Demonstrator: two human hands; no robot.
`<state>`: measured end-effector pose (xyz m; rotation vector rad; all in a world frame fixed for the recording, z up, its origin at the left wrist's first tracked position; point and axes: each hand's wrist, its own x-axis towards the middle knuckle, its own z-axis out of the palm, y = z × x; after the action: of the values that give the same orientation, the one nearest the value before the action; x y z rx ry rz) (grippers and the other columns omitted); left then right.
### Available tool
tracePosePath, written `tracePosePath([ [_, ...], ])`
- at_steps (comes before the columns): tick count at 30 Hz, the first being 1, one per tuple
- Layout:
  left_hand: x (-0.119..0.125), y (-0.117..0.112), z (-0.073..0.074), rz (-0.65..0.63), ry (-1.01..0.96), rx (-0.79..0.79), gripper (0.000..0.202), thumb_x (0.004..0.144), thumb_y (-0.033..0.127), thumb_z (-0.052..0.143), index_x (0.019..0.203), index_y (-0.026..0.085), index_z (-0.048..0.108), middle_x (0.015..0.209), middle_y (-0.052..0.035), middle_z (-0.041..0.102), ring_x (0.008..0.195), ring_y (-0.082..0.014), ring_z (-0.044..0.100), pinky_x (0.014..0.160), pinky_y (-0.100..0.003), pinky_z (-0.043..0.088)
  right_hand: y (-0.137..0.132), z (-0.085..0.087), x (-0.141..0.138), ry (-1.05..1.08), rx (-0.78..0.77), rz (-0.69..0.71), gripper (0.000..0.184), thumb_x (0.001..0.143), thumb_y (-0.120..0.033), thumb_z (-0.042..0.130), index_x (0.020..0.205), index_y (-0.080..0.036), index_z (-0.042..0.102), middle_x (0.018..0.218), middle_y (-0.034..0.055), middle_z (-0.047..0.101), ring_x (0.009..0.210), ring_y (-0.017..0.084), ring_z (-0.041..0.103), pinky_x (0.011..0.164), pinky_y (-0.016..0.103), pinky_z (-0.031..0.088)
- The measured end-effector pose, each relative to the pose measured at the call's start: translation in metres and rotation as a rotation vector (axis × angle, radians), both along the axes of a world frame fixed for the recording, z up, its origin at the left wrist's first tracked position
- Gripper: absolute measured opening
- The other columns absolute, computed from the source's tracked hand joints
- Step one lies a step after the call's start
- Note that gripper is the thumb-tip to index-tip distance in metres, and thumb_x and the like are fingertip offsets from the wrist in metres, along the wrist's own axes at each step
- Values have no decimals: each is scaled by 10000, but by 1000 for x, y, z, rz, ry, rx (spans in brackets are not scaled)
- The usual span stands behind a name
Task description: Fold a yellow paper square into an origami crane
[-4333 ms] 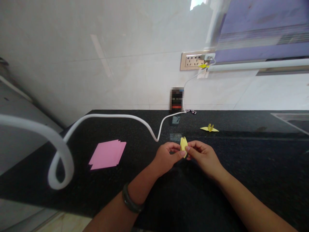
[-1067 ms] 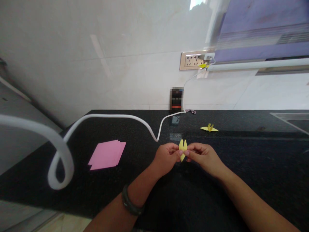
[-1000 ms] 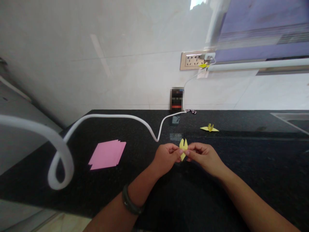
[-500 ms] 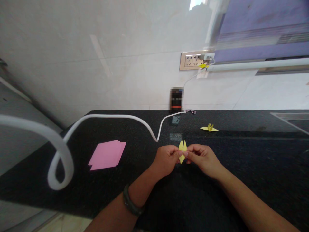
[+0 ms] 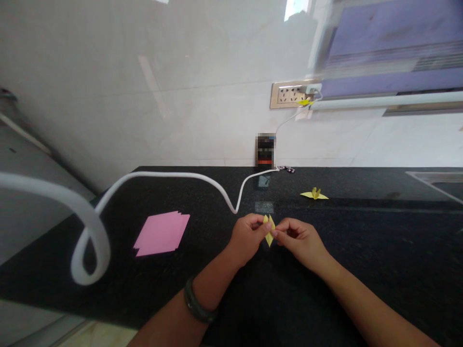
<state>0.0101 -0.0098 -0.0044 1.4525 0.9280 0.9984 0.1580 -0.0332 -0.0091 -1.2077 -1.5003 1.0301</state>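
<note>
Between my two hands is a small folded piece of yellow paper [image 5: 269,237], narrow, with a split top and a pointed lower end. My left hand [image 5: 249,236] pinches its left side between thumb and fingers. From the other side, my right hand [image 5: 296,237] grips the right edge with thumb and forefinger. Part of the paper is hidden behind the fingertips. A finished-looking yellow paper crane [image 5: 315,194] with spread wings rests on the counter beyond my right hand.
A stack of pink paper sheets [image 5: 162,233] lies left on the black counter [image 5: 217,289]. A thick white cable [image 5: 170,174] loops across the left side. By the wall stands a phone-like, blurred device [image 5: 265,150]. Above it is a socket panel [image 5: 285,95].
The folded yellow paper has shifted slightly left and its split top has drawn narrower. My left thumb now sits higher on it. The crane and pink sheets stay in place.
</note>
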Motion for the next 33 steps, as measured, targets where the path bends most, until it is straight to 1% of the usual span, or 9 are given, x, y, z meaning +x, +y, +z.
tracePosePath([
  [3, -2, 1, 3, -31, -34, -60, 251, 714, 352, 531, 711, 109, 590, 574, 4, 540, 466, -55, 449, 448, -172, 346, -1, 2, 0, 8, -17, 78, 174, 696, -326, 587, 670, -155, 568, 582, -3, 537, 521, 101, 488, 498, 229, 409],
  [5, -4, 2, 5, -87, -38, -132, 275, 722, 378, 516, 707, 109, 573, 502, 29, 489, 371, -31, 380, 368, -158, 281, -1, 5, 1, 47, -42, 93, 202, 725, -357, 551, 704, -157, 565, 623, 9, 545, 546, 107, 505, 528, 241, 434],
  [6, -4, 2, 6, -114, -40, -171, 284, 720, 388, 515, 712, 109, 567, 492, 30, 486, 353, -32, 381, 352, -156, 273, 0, 6, 2, 67, -50, 86, 211, 733, -367, 539, 722, -158, 563, 642, 13, 548, 558, 110, 512, 540, 246, 442],
  [10, -5, 1, 9, -211, -74, -291, 296, 703, 391, 536, 740, 98, 564, 615, -33, 583, 479, -84, 538, 438, -180, 397, 1, 11, 5, 122, -53, 84, 195, 727, -350, 557, 786, -164, 564, 663, 11, 554, 567, 107, 511, 547, 246, 446],
  [13, -5, -1, 10, -252, -68, -312, 315, 695, 404, 542, 728, 92, 572, 618, -43, 591, 489, -86, 543, 453, -183, 408, 1, 13, 6, 126, -46, 110, 180, 727, -332, 564, 785, -163, 578, 654, 9, 556, 557, 102, 503, 538, 239, 435],
  [20, -5, 0, 9, -259, -60, -320, 319, 694, 410, 542, 731, 95, 575, 608, -45, 597, 472, -84, 541, 444, -182, 410, 0, 15, 7, 100, -45, 145, 189, 725, -338, 560, 773, -161, 606, 655, 9, 570, 552, 102, 507, 535, 238, 429],
  [23, -5, 0, 8, -260, -47, -339, 305, 696, 391, 544, 739, 92, 585, 627, -52, 607, 489, -93, 561, 456, -187, 424, 1, 12, 8, 54, -22, 127, 153, 736, -304, 549, 761, -157, 587, 658, 11, 558, 563, 102, 502, 536, 234, 424],
  [28, -4, -1, 7, -264, 8, -345, 279, 684, 362, 560, 711, 86, 593, 576, -41, 598, 488, -103, 574, 452, -184, 431, 1, 8, 11, -95, 86, 113, 142, 727, -247, 543, 849, -177, 564, 701, 11, 555, 607, 113, 506, 544, 230, 417],
  [33, -2, -2, 9, -264, 41, -334, 263, 689, 346, 551, 694, 87, 597, 560, -36, 593, 483, -101, 574, 440, -174, 427, 0, 12, 14, -308, 217, 114, 120, 731, -209, 518, 839, -185, 563, 677, 8, 543, 581, 111, 487, 519, 223, 396],
])
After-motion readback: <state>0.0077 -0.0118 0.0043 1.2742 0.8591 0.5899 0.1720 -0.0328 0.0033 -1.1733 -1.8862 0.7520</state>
